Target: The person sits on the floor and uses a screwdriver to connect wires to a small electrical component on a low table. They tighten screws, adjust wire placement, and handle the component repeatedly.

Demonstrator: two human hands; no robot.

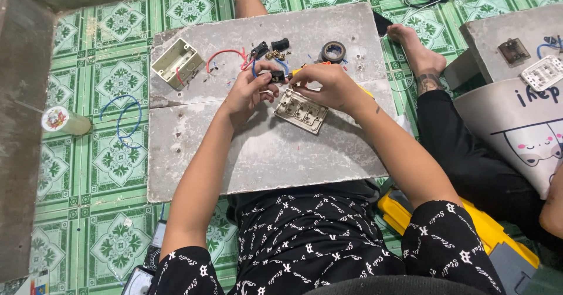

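Note:
My left hand (249,91) pinches a small black switch module (277,77) with a blue wire (284,66) running from it. My right hand (328,87) grips an orange-handled screwdriver (309,67) whose tip points at that module. Both hands hover just above a beige switch plate (301,112) lying on the grey stone slab (258,148). A red wire (226,54), more black modules (280,44) and small brass parts lie just beyond the hands.
A cream wall box (177,63) sits at the slab's left, a roll of black tape (333,51) at its far side. A blue wire loop (120,119) and a can (63,121) lie on the green tiles. Another person's leg (463,148) is at right, near a yellow tool case (487,230).

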